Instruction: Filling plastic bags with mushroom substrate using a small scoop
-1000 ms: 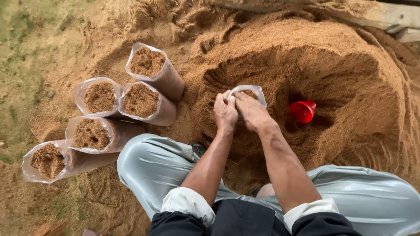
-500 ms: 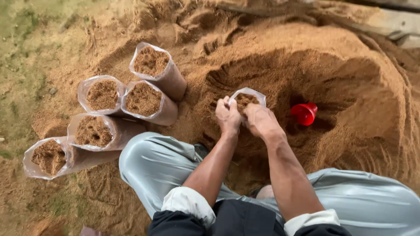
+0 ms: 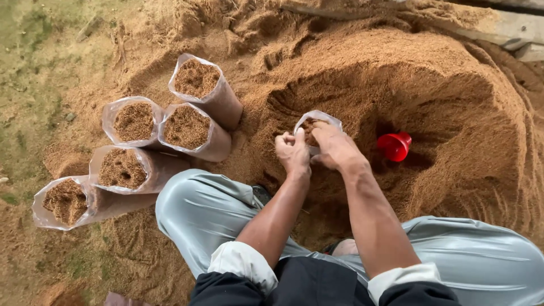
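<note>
Both hands meet at a clear plastic bag [image 3: 315, 126] standing in the hollow of a big sawdust pile [image 3: 453, 90]; the left hand [image 3: 293, 152] curls its fingers on the near rim of the bag, and the right hand [image 3: 335, 146] lies over the mouth with its fingers bent down into the brown fill; how hard either one grips I cannot tell, since the knuckles hide the fingertips. The bag looks nearly full and stands upright, half sunk in the loose stuff around it.

The likeliest trouble is the thin plastic; pressing down with the right hand while the left holds only one side could split the rim or fold it inward, spilling the fill back into the pile. The steep wall of the hollow behind the bag could also slump and bury it; any knock from the forearms might start that.

A red cup [image 3: 395, 145] lies on its side just to the right, near the right hand; a careless sweep would push it under the sawdust. To the left, five filled bags [image 3: 187, 127] lean against each other on the slope, well apart from the hands; the person's left knee [image 3: 198, 204] sits close to the nearest ones, and a shift of the leg could tip the row over.
</note>
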